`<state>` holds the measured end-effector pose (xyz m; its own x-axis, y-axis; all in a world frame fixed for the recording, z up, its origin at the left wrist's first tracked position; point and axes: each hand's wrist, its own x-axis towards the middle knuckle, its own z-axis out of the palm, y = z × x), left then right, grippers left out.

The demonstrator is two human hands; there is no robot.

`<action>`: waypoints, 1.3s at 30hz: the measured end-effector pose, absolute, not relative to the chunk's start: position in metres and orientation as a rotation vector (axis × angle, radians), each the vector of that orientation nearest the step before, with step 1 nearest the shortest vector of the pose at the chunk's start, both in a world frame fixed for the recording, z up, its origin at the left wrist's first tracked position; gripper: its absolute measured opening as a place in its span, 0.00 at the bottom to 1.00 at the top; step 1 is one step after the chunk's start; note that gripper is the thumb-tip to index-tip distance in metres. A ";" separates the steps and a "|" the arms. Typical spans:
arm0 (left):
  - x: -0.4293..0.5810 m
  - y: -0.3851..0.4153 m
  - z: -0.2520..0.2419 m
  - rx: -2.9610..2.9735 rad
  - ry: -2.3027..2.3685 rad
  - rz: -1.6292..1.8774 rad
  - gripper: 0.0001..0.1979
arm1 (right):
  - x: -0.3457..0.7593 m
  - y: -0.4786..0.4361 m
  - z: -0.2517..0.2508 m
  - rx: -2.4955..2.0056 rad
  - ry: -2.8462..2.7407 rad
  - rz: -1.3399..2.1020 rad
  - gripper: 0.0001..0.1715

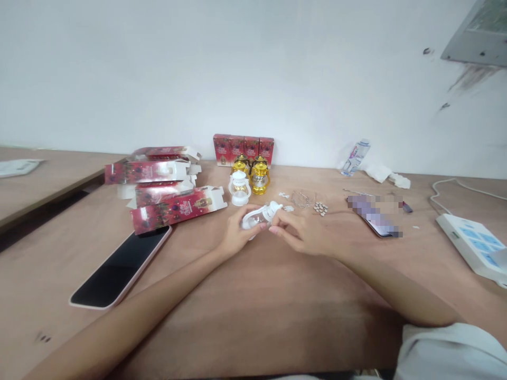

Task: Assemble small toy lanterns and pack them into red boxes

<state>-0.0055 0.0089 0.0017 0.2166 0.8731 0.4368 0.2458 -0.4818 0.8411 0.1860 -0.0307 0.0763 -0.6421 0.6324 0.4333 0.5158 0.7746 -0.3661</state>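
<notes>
Near the centre of the frame, a small white lantern (259,215) is tilted well over between the 2 hands, its clear body toward the left and its capped top toward the right. The left hand (236,229) is clamped around the body, thumb along the near side, which seems to steady the piece and leave its top exposed. The right hand (293,228) has its fingers curled at that top; whether they pinch it or only rest against it, I cannot tell. Just behind, a second white lantern (240,192) stands upright beside gold lanterns (260,180), grouped closely, probably so they stay within reach without crowding the hands. At upper centre, 4 red boxes (243,150) stand in a row against the wall (198,79), which likely keeps them from tipping. On the left of the frame, more red cartons (178,208) lie in a loose pile, some with end flaps open, kept off to the side of the working spot. Right of centre, small round discs (320,209) sit clustered beside a tangle of thin metal pieces (301,199), apparently gathered so they do not scatter on the surface (245,301). A phone (121,266) lies screen up at lower left, and a white power strip (471,245) rests at the right edge, both clear of the hands.
</notes>
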 end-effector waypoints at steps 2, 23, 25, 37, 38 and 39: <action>-0.006 0.008 0.002 1.885 1.015 1.262 0.21 | 0.188 -0.030 0.076 -0.841 -2.461 0.266 0.09; -0.006 0.010 0.001 1.837 0.939 1.304 0.23 | 0.206 -0.017 0.095 -0.750 -2.685 0.703 0.11; -0.006 0.009 0.001 1.819 0.961 1.325 0.23 | 0.204 -0.019 0.094 -0.783 -2.680 0.593 0.11; -0.007 0.009 0.001 1.807 1.009 1.384 0.23 | 0.220 -0.003 0.093 -0.697 -2.582 0.988 0.14; -0.007 0.009 0.001 1.807 1.006 1.381 0.23 | 0.221 -0.002 0.094 -0.692 -2.587 0.986 0.15; -0.007 0.009 0.002 1.805 1.004 1.375 0.23 | 0.220 -0.002 0.094 -0.692 -2.595 0.964 0.14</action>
<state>-0.0071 0.0088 0.0019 0.1574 0.8667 0.4733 0.1872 -0.4968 0.8475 0.2204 -0.0024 0.0936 -0.8436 0.5279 0.0984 0.3357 0.6614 -0.6708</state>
